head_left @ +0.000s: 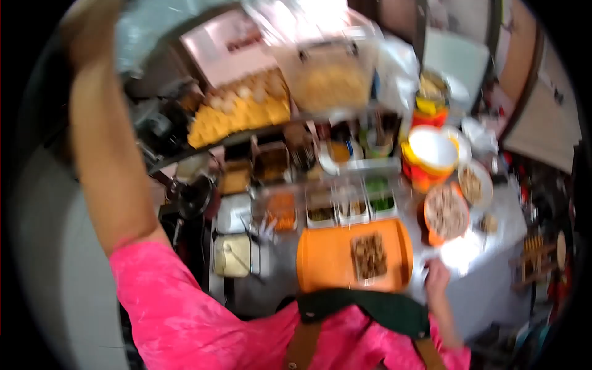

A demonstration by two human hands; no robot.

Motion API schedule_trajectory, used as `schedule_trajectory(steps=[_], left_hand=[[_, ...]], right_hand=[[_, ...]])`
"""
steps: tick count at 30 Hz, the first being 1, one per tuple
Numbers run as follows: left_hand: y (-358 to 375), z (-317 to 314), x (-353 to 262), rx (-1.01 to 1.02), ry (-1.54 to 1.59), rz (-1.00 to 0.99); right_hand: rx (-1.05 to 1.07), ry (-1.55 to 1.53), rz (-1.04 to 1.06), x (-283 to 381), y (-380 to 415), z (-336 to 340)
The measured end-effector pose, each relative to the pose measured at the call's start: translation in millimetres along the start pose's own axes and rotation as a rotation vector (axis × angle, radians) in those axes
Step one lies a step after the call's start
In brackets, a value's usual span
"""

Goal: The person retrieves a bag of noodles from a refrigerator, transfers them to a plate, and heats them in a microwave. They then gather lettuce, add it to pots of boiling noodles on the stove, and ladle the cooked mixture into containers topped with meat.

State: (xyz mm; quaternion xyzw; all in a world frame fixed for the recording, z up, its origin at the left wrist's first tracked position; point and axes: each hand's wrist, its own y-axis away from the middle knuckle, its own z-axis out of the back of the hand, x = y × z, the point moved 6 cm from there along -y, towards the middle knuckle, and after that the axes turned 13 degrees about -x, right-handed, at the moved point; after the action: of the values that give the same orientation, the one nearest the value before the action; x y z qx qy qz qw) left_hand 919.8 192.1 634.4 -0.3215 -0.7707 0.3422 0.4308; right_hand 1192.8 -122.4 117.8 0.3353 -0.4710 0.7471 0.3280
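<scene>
My left arm stretches up along the left edge. My left hand (92, 28) is dark and smeared at the top corner, near clear plastic sheeting (145, 37); its fingers cannot be made out. My right hand (436, 272) is at the steel counter, just right of an orange tray (320, 256). Its fingers look loosely curled, with nothing visible in them. On the tray sits a small clear container of brown chopped pieces (370, 256). Above my right hand stands an orange bowl of pale, crumbly food (446, 213).
Behind the tray, lidded tubs hold orange shreds (282, 213) and chopped greens (381, 196). A pale cream tub (233, 256) with a spoon stands left. Eggs (243, 92) and a large clear bin (333, 83) occupy the shelf. Stacked bowls (431, 151) stand right.
</scene>
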Motion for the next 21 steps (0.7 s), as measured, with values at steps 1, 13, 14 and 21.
schedule_trajectory(steps=[1,13,14,21], left_hand=[[19.8,5.9,-10.7,0.215,0.104,0.123],[301.9,99.4,-344.2,0.714,1.305,1.887],[324.5,112.4,-353.8,0.581,1.042,2.213],[497.2,215.6,-405.2,1.18,0.305,2.351]], right_hand=[[-0.002,0.017,-0.061,21.1,-19.2,9.5],[0.979,-0.69,-0.606,44.3,18.5,-44.1],[0.771,-0.677,-0.708,15.5,21.1,-48.9],[0.375,-0.605,-1.064,-101.9,79.8,-73.8]])
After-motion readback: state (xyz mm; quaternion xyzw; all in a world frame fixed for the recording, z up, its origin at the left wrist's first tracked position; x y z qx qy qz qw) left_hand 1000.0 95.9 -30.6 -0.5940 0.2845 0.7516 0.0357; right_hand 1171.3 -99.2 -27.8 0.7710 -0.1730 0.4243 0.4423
